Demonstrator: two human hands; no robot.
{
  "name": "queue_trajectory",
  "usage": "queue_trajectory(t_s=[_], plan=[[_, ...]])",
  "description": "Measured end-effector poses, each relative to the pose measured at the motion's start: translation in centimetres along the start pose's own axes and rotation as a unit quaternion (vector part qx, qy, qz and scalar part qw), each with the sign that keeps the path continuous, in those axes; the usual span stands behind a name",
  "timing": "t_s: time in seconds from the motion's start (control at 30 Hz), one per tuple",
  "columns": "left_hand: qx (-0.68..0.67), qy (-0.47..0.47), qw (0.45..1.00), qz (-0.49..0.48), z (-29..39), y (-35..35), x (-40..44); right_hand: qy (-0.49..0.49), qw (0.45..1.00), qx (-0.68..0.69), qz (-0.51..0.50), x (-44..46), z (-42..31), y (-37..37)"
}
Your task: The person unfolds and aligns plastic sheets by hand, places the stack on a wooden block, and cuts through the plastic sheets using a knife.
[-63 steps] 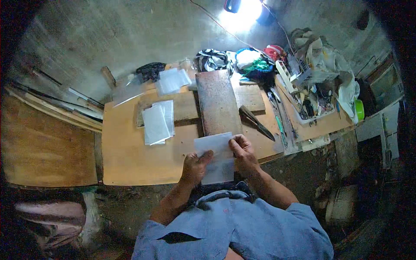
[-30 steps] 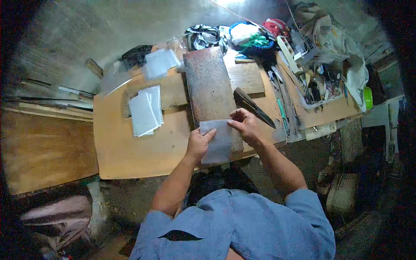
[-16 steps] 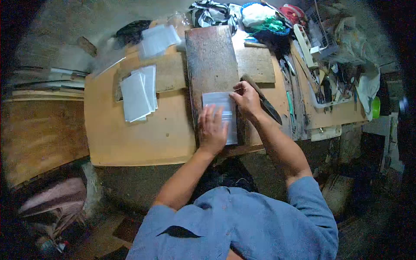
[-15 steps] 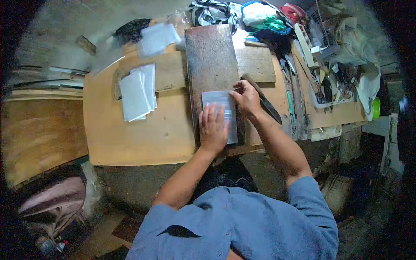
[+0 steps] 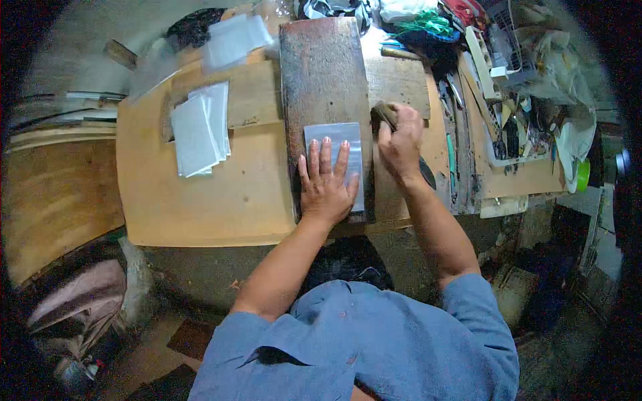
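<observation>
A stack of clear plastic sheets (image 5: 332, 131) lies on a dark wooden board (image 5: 321, 67). My left hand (image 5: 326, 187) presses flat on the stack, fingers spread. Just right of the board, my right hand (image 5: 401, 137) is closed around the brownish handle of what looks like a knife (image 5: 382, 113). The hand and forearm hide most of it; part of its dark blade (image 5: 426, 175) shows beyond the wrist.
Fanned plastic sheets (image 5: 197, 134) lie on the table (image 5: 200, 207) at left, with another plastic pile (image 5: 234, 43) behind. To the right are a green-handled tool (image 5: 451, 160) and a tray (image 5: 511, 160) of tools. Bags (image 5: 408, 13) crowd the back.
My right hand has let go of the sheets' upper corner and moved right, closing on the knife handle. My left hand now lies flat with fingers spread wider.
</observation>
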State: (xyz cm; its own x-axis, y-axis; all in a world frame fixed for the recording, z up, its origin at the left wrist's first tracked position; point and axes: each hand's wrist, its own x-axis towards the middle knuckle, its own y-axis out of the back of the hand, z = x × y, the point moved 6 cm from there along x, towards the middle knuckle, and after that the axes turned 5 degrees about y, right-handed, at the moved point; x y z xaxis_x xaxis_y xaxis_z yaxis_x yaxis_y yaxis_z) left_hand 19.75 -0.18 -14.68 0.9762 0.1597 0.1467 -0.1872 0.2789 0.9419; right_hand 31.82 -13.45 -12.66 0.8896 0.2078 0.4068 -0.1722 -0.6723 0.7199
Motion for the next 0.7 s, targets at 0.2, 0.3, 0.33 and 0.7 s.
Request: queue_trajectory(t_s=[0.2, 0.3, 0.33, 0.7], plan=[[0.010, 0.005, 1.000, -0.023, 0.1, 0.1, 0.1, -0.005, 0.991, -0.099, -0.087, -1.0, 4.1, -0.6], [0.013, 0.004, 1.000, -0.024, 0.0, 0.0, 0.2, 0.002, 0.987, -0.111, -0.112, -0.9, 4.9, -1.3], [0.013, 0.002, 1.000, -0.024, 0.1, 0.1, 0.2, -0.003, 0.988, -0.100, -0.118, -0.7, 4.9, -1.2], [0.023, 0.005, 1.000, 0.002, -0.1, -0.8, 0.0, -0.071, 0.818, 0.570, 0.025, 3.6, -4.6, 9.0]])
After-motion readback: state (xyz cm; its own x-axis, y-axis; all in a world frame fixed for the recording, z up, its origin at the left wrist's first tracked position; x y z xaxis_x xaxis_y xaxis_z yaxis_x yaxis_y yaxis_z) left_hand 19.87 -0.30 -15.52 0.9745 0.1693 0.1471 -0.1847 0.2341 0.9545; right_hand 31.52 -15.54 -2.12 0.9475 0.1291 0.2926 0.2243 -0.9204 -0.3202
